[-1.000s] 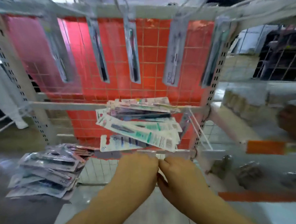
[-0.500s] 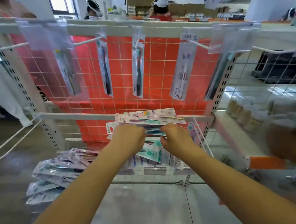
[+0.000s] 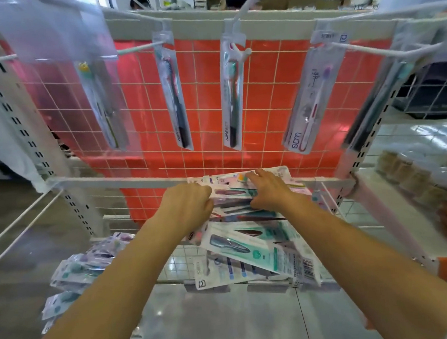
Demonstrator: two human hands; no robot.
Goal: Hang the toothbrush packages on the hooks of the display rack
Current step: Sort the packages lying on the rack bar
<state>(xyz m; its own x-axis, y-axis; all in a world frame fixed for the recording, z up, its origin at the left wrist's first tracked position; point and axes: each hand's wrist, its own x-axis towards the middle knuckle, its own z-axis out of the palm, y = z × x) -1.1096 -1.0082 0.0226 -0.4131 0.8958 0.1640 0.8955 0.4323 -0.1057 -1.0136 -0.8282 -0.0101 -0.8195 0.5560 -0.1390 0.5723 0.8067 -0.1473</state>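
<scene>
Both forearms stretched forward, converging toward 12 o'clock. Left hand knuckles up, fingers curled under at 11 o'clock. Right hand palm down at 1 o'clock, fingers extended, thumb tucked toward the left.

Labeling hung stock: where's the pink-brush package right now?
Head view, upper right: the pink-brush package hangs from a top-rail hook, against the red grid panel.

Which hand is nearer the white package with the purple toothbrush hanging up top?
Right. The right hand lies below the purple toothbrush package, slightly to its left; the left hand is farther left.
</scene>
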